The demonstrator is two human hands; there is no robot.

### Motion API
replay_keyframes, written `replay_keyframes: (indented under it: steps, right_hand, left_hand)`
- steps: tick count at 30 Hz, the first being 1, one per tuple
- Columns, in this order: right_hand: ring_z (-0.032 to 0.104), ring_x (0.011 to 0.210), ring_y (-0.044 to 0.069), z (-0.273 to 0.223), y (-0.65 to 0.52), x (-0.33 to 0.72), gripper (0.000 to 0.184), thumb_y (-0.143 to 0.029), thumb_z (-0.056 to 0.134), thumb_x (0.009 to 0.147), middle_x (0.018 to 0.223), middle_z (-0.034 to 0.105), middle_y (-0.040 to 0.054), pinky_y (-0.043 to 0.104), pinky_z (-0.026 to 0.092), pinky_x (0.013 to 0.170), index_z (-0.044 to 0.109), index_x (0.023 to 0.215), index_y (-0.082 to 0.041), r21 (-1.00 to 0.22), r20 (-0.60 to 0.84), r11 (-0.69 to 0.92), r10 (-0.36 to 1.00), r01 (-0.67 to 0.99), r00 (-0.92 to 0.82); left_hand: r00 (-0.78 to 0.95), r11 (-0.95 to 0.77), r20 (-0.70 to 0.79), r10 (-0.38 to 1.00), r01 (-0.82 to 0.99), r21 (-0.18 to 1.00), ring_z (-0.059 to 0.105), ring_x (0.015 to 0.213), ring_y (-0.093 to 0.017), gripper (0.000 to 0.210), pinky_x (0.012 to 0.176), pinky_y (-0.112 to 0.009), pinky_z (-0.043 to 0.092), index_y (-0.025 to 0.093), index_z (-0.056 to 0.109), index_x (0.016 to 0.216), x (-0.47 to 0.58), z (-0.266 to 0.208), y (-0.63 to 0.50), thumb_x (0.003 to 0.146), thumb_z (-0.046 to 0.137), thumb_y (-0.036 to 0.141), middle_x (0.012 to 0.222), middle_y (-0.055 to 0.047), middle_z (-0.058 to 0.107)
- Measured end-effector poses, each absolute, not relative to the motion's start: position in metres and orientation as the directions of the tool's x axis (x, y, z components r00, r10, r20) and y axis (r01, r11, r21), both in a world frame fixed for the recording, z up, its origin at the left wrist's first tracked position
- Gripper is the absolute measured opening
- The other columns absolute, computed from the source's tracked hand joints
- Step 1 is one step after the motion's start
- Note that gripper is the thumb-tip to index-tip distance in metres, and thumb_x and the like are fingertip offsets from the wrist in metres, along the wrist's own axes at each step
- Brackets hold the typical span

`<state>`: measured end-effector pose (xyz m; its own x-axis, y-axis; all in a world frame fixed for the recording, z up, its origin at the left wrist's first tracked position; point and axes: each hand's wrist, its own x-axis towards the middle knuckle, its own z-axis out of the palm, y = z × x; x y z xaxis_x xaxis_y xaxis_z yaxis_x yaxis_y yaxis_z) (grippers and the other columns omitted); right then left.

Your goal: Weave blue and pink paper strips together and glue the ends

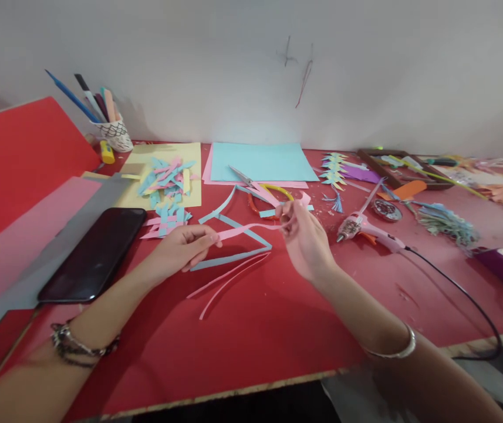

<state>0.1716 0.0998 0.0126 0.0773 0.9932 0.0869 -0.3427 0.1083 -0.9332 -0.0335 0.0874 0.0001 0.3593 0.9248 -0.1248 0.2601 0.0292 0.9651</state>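
Note:
A narrow pink paper strip [251,228] is stretched between my two hands above the red table. My left hand [189,244] pinches its left end between thumb and fingers. Closed around the other end is my right hand [303,235], with a bit of pink paper showing above the fingers. Beneath the strip lies a folded zigzag of light blue paper strip [229,259]. Nearer to me rests a thin folded pink strip [229,281]. Scissors [277,191] with red and yellow handles lie just behind my right hand, partly covered by paper.
Left of my hands are a black phone [95,255] and a pile of cut paper pieces [169,179]. Blue sheets [264,161] lie at the back. To the right, a pink glue gun [370,232] trails its cord over the table's front edge. A pen cup [117,134] stands back left.

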Motion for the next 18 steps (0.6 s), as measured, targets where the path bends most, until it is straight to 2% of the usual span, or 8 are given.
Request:
replay_keyframes:
  steps: [2,3,5,7,8,10,13,18]
  right_hand:
    - [0.045,0.065,0.006,0.013,0.099,0.171,0.029,-0.032,0.048,0.081,0.072,0.050,-0.0012,0.019,0.037,0.058,0.045,0.055,-0.019,-0.928,0.150,0.181,0.982,-0.325,0.117]
    - [0.046,0.064,0.006,0.014,0.098,0.171,0.026,-0.032,0.047,0.082,0.068,0.050,-0.0018,0.020,0.039,0.061,0.049,0.059,-0.019,-0.923,0.163,0.179,0.984,-0.341,0.077]
    - [0.041,0.050,0.006,0.017,0.095,0.171,0.023,-0.035,0.043,0.084,0.052,0.043,-0.0054,0.021,0.039,0.057,0.054,0.070,-0.021,-0.919,0.167,0.112,0.979,-0.378,-0.115]
    - [0.027,0.037,0.005,0.020,0.091,0.171,0.027,-0.040,0.039,0.086,0.040,0.030,-0.0097,0.021,0.035,0.045,0.054,0.074,-0.020,-0.939,0.161,0.038,0.927,-0.342,-0.339]
    - [0.022,0.035,0.005,0.021,0.089,0.170,0.028,-0.041,0.039,0.085,0.039,0.026,-0.0109,0.020,0.031,0.041,0.053,0.074,-0.020,-0.955,0.156,0.028,0.895,-0.295,-0.418]
    - [0.022,0.036,0.004,0.021,0.085,0.168,0.026,-0.040,0.044,0.083,0.042,0.028,-0.0106,0.019,0.025,0.038,0.049,0.069,-0.019,-0.983,0.141,0.060,0.851,-0.174,-0.506]
    - [0.027,0.039,0.003,0.018,0.080,0.165,0.024,-0.034,0.047,0.081,0.045,0.034,-0.0087,0.019,0.022,0.038,0.046,0.063,-0.018,-0.992,0.107,0.128,0.821,-0.002,-0.560]
    - [0.029,0.042,0.004,0.013,0.081,0.162,0.018,-0.029,0.054,0.076,0.049,0.036,-0.0077,0.019,0.024,0.041,0.050,0.064,-0.017,-0.972,0.092,0.191,0.847,0.137,-0.523]
  left_hand:
    - [0.378,0.029,-0.154,0.913,0.316,0.948,0.026,0.027,-0.003,0.027,0.032,-0.015,0.019,0.017,0.052,0.065,-0.033,0.000,0.087,0.073,0.047,0.042,0.032,0.010,0.033]
    - [0.391,0.031,-0.173,0.904,0.342,0.939,0.027,0.027,-0.003,0.027,0.032,-0.015,0.019,0.017,0.052,0.064,-0.032,0.000,0.087,0.072,0.047,0.042,0.031,0.010,0.033]
    - [0.405,0.036,-0.198,0.893,0.373,0.927,0.027,0.027,-0.003,0.027,0.032,-0.015,0.020,0.017,0.051,0.063,-0.030,0.001,0.086,0.072,0.047,0.042,0.030,0.011,0.033]
    - [0.403,0.035,-0.191,0.895,0.365,0.931,0.027,0.028,-0.003,0.027,0.033,-0.015,0.020,0.017,0.051,0.064,-0.027,0.003,0.085,0.072,0.046,0.042,0.031,0.011,0.033]
    - [0.403,0.033,-0.187,0.896,0.359,0.933,0.027,0.028,-0.003,0.026,0.033,-0.015,0.020,0.018,0.051,0.064,-0.027,0.004,0.084,0.072,0.046,0.042,0.031,0.011,0.033]
    - [0.394,0.038,-0.196,0.898,0.374,0.926,0.027,0.028,-0.004,0.026,0.033,-0.015,0.019,0.018,0.051,0.063,-0.026,0.005,0.083,0.071,0.046,0.042,0.031,0.010,0.033]
    - [0.361,0.046,-0.213,0.908,0.419,0.907,0.028,0.030,-0.005,0.026,0.032,-0.016,0.019,0.017,0.052,0.061,-0.027,0.004,0.083,0.069,0.048,0.041,0.032,0.009,0.033]
    - [0.440,-0.007,-0.138,0.888,0.312,0.950,0.033,0.034,-0.004,0.019,0.033,-0.015,0.023,0.017,0.055,0.067,-0.031,0.002,0.085,0.069,0.050,0.034,0.043,0.007,0.043]
